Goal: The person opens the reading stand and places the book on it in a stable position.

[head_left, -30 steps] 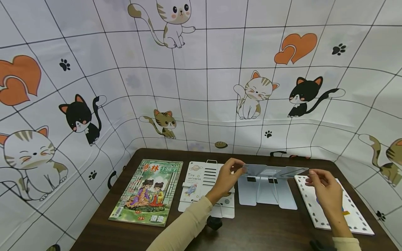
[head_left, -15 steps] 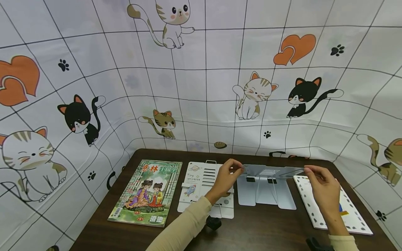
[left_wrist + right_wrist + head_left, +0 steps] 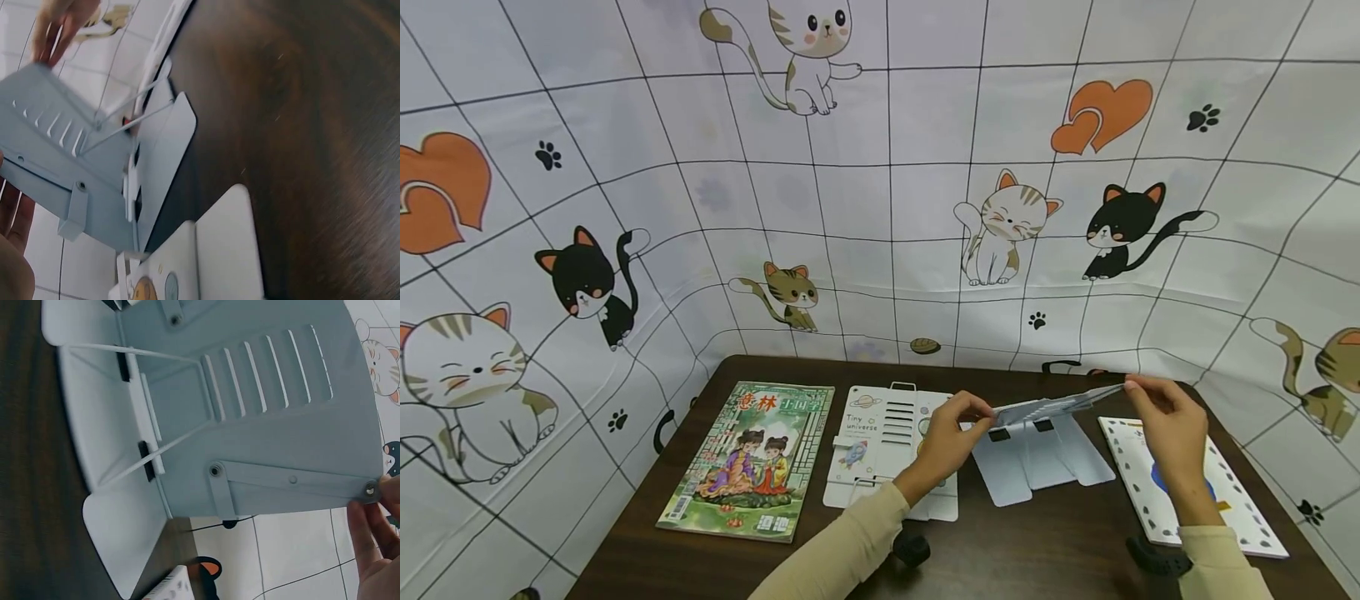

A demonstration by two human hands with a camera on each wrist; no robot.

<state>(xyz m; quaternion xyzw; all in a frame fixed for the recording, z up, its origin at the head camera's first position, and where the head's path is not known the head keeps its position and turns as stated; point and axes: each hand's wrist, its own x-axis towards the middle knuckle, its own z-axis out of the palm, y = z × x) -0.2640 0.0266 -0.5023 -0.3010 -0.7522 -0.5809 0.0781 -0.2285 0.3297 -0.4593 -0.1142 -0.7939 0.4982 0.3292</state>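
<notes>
Head view: a person's left hand (image 3: 951, 437) and right hand (image 3: 1172, 433) grasp a grey metal stand (image 3: 1048, 462) between them, each pinching 1 upper corner; the base spreads below the grip. A white stand (image 3: 880, 450) lettered "Tiny universe" lies beside the left hand, a green magazine (image 3: 752, 462) farther left. Under the right hand, a white booklet (image 3: 1247, 521) rests on the dark table (image 3: 1030, 550).

Left wrist view: the slotted panel (image 3: 94, 206) slants between the 2 hands.

Right wrist view: thumb and fingers clasp the panel's corner beside a flat riveted arm (image 3: 287, 478); 6 slots (image 3: 277, 372) and a wire prop (image 3: 156, 453) sit farther from that grip.
</notes>
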